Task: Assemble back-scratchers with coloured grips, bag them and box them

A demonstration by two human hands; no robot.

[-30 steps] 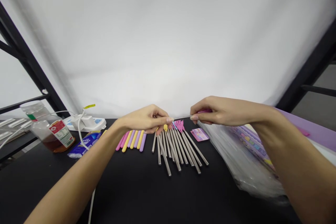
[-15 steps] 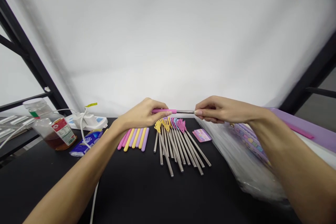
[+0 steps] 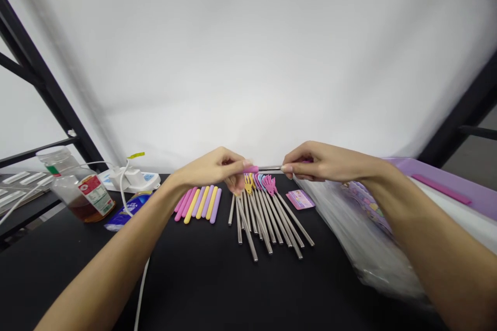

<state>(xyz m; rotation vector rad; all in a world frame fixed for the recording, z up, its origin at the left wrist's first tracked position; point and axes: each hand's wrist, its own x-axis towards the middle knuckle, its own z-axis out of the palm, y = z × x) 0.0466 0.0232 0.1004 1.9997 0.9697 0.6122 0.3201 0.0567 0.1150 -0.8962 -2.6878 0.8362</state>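
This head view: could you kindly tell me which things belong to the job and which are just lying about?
In use: pink-ended metal rod, left hand, right hand; hand-tipped metal rods; pastel handles.

Lying about: jar of brown liquid; white power strip; pink card; plastic-wrapped package.

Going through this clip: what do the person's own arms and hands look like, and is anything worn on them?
The left hand and right hand are ungloved, and the left forearm and right forearm are bare: no sleeves, watch, bracelet or rings show. The nails look short and unpainted.
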